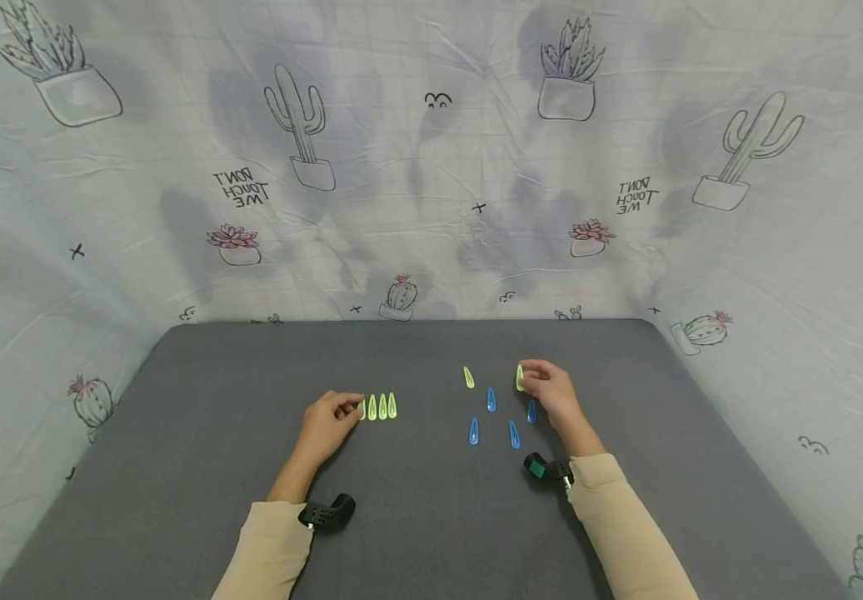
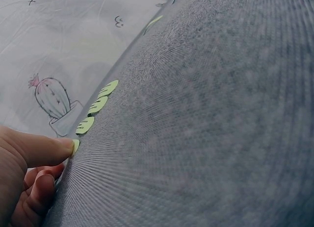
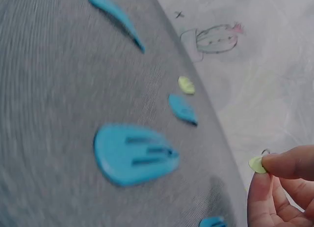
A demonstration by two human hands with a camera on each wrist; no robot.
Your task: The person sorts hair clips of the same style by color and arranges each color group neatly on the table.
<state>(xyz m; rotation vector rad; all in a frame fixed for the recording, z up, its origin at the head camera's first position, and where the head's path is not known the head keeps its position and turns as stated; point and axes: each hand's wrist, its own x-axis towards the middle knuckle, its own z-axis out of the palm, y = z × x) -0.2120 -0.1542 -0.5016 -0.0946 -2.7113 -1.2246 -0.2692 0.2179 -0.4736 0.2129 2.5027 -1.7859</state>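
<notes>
My left hand [image 1: 329, 421] pinches a yellow-green snap hair clip [image 2: 75, 147] at the left end of a short row. Three more yellow-green clips [image 1: 382, 407] stand side by side in that row, just right of my fingertips. Over on the right, my right hand [image 1: 553, 393] pinches another yellow-green hair clip [image 3: 256, 164] between thumb and forefinger, raised off the table in the right wrist view. Several blue hair clips [image 1: 491, 400] lie scattered near it, one blue clip [image 1: 532, 412] right beside the hand. A single yellow-green clip [image 1: 469, 377] lies farther back.
All the clips lie on a dark grey table [image 1: 416, 517]. A pale curtain [image 1: 431, 208] printed with cacti hangs behind it and along both sides. Black wrist cameras [image 1: 330, 512] sit on both wrists, at the ends of cream sleeves [image 1: 626, 517].
</notes>
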